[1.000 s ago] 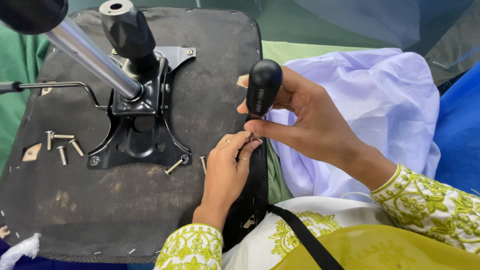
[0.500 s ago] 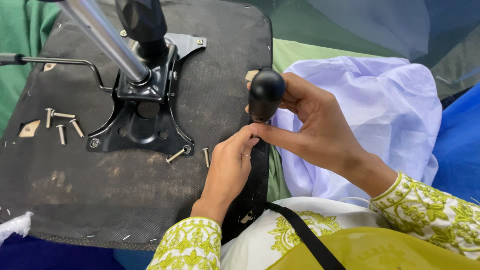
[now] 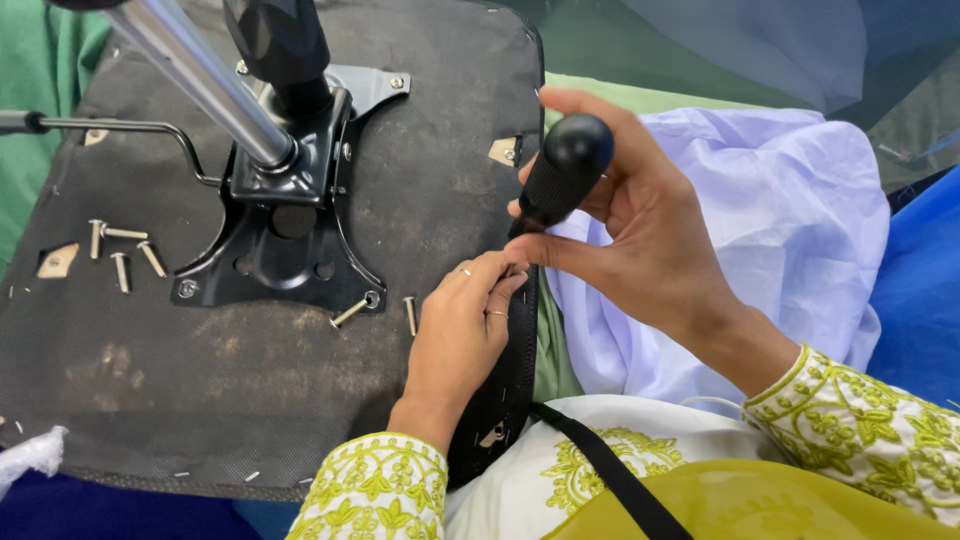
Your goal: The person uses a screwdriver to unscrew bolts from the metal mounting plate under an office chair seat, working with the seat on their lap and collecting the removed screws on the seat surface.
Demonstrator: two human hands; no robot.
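1. One screwdriver (image 3: 562,168), black ribbed handle with a rounded top. It stands nearly upright at the right edge of the chair seat (image 3: 150,400); its shaft is hidden behind the fingers.
2. Right hand (image 3: 640,240): curled around the handle, thumb and fingers closed on its lower part.
3. Left hand (image 3: 462,330): fingers pinched together at the base of the handle, right at the seat edge. What they pinch is too small to tell. Two rings show on this hand.
4. One upturned chair seat, black fabric underside, lying across the person's lap.
5. One black metal mounting plate (image 3: 290,230) at the seat's centre, carrying one chrome column (image 3: 205,85) and one black knob-like cylinder (image 3: 278,40).
6. One thin metal lever (image 3: 120,125) runs left from the plate.
7. Loose bolts on the fabric: four in a group (image 3: 120,255) left of the plate, two more (image 3: 380,310) just beside its lower right corner, near the left hand.
8. One lilac cloth (image 3: 760,230) lies under and behind the right hand.
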